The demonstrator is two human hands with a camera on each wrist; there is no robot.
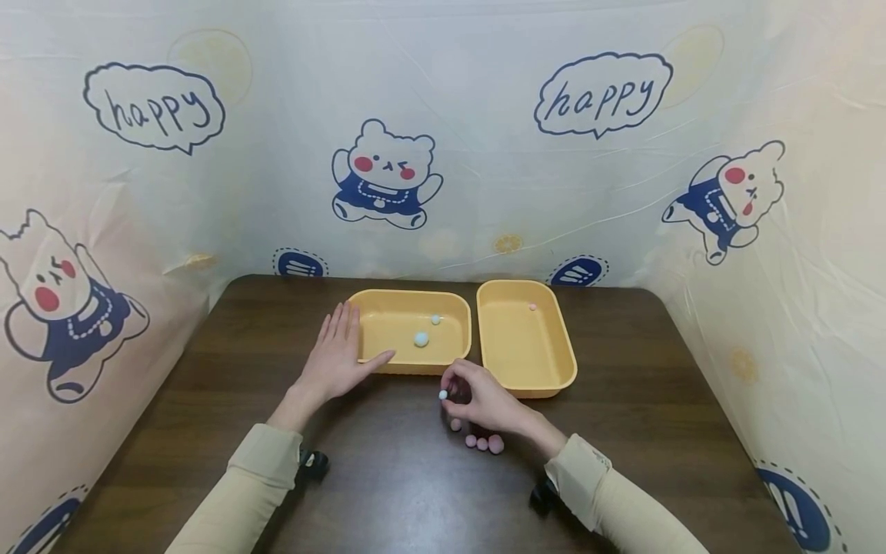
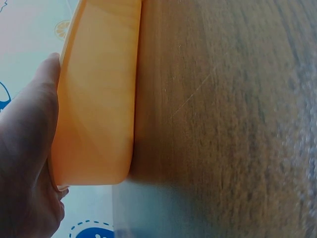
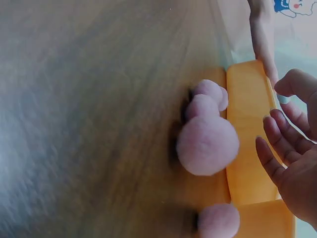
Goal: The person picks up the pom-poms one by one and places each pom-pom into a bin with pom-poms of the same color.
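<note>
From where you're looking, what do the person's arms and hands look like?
Both sleeves are cream, with folded cuffs. A small black device shows beside each cuff. The left hand and right hand are bare, without gloves.

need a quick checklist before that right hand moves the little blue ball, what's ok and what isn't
1. Small blue ball pinched by right hand: ok.
2. Left tray touched by left hand: ok.
3. Left tray shows only blue balls: ok, two.
4. Held ball over left tray: not ok, in front of it.
5. Table free of pink balls: not ok, several there.
6. Grip firmness: cannot tell.
</note>
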